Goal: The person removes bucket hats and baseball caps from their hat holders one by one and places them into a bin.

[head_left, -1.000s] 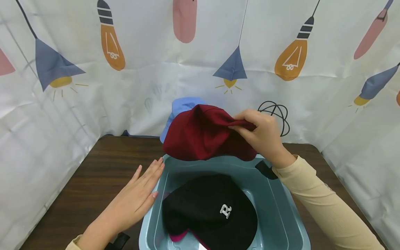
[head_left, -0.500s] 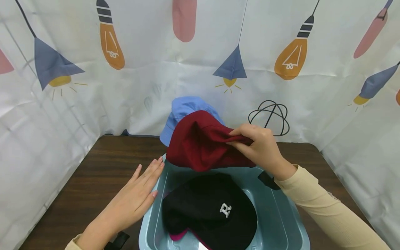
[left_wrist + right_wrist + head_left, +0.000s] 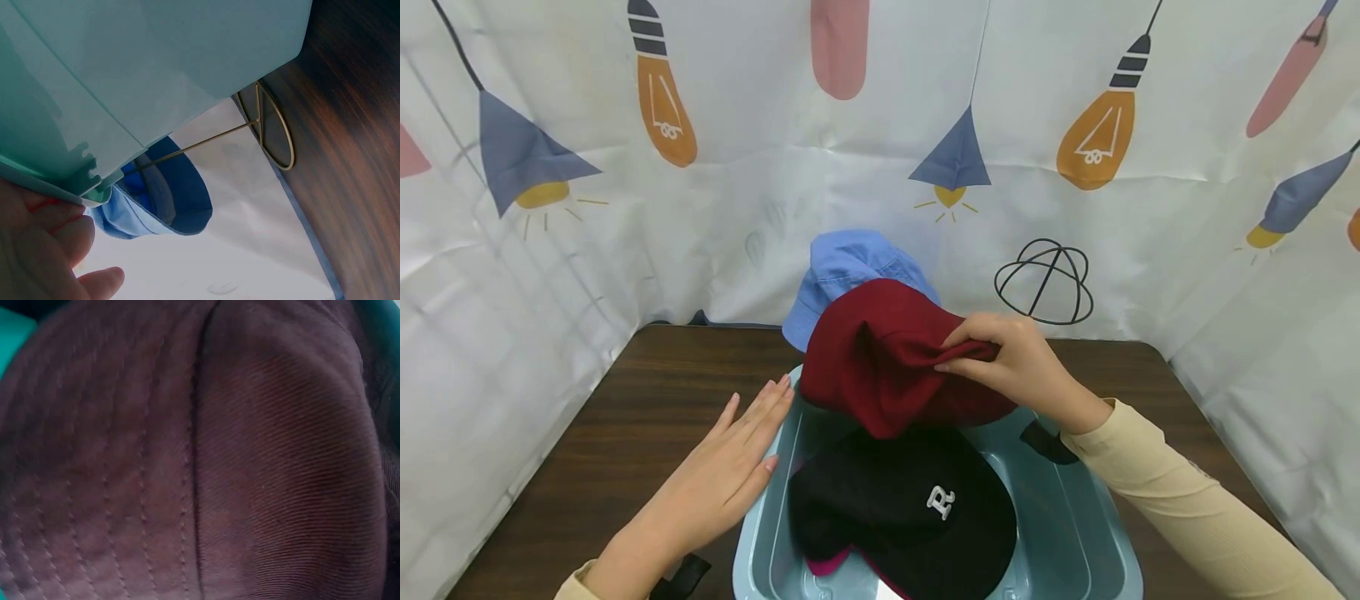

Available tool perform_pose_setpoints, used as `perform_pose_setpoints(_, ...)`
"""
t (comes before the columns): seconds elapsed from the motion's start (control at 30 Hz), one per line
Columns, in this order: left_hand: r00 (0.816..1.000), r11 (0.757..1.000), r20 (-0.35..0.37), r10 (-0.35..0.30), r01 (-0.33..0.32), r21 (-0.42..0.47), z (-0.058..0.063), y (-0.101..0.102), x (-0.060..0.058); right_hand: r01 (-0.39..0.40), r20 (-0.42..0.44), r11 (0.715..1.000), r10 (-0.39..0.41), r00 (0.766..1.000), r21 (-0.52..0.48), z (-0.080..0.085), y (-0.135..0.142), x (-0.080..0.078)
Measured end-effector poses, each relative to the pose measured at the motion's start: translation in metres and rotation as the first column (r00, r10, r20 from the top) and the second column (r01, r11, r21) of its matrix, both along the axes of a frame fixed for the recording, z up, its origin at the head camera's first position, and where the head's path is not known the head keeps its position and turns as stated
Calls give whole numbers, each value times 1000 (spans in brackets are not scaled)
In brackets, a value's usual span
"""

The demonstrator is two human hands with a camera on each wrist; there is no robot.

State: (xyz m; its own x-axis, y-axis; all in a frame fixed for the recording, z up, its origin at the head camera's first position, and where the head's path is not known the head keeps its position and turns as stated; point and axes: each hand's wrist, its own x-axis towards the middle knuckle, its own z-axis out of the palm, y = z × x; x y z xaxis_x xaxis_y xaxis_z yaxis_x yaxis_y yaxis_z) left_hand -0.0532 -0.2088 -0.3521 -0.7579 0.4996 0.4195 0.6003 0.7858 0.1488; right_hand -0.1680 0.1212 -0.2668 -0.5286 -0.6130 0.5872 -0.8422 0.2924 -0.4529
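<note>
A dark red hat (image 3: 880, 367) hangs from my right hand (image 3: 1015, 367), pinched by a fold of its fabric between thumb and fingers. Its stitched brim (image 3: 106, 462) fills much of the right wrist view. Below it, a black cap (image 3: 895, 508) with a white letter R and a pink edge lies in a light blue plastic tub (image 3: 1097, 517); the red hat overlaps the cap's far side in the head view. My left hand (image 3: 715, 475) rests with straight fingers along the tub's left rim, which the left wrist view shows from beneath at the fingertips (image 3: 72, 234).
Behind the tub, a light blue bucket hat (image 3: 857, 258) sits on a wire stand (image 3: 206, 140). Another black wire stand (image 3: 1048, 283) stands bare at the back right. The dark wooden table (image 3: 677, 400) ends at a white printed curtain (image 3: 737, 217).
My right hand has lowered the red hat toward me, over the tub's far end. More of the blue hat and the back right wire stand now shows. The left hand stays still.
</note>
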Motion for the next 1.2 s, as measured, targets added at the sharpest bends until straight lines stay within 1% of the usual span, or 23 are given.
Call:
perform_pose_setpoints(0.1,1000,1000,3,-2,2,2,0,0,0,-12,106,1000,11,994,12,-2,0,1)
perform_pose_setpoints(0.2,1000,1000,0,-3,3,4,0,0,0,-22,192,999,16,981,30,-2,1,3)
perform_pose_setpoints(0.3,1000,1000,0,-3,3,9,0,0,0,-30,251,997,13,968,65,-2,1,6)
perform_pose_setpoints(0.37,1000,1000,0,-3,3,13,0,0,0,-33,275,995,6,961,94,-4,2,7)
perform_pose_setpoints(0.43,1000,1000,-1,-4,4,13,0,-1,0,-36,281,992,0,960,122,-6,2,8)
perform_pose_setpoints(0.57,1000,1000,-5,-6,6,9,0,-1,-1,-67,294,986,20,955,153,-14,1,12)
perform_pose_setpoints(0.7,1000,1000,-2,-5,5,7,1,0,-1,-109,297,983,60,953,150,-19,1,16)
perform_pose_setpoints(0.87,1000,1000,0,-7,7,10,1,0,0,-176,324,973,121,938,148,-25,3,19)
perform_pose_setpoints(0.93,1000,1000,-1,-9,9,13,1,0,0,-203,321,967,145,936,156,-28,4,20)
perform_pose_setpoints(1.1,1000,1000,-5,-12,12,15,1,0,-1,-254,282,951,199,939,176,-35,5,25)
perform_pose_setpoints(1.2,1000,1000,-8,-11,11,16,1,0,-1,-276,286,944,218,933,179,-38,5,27)
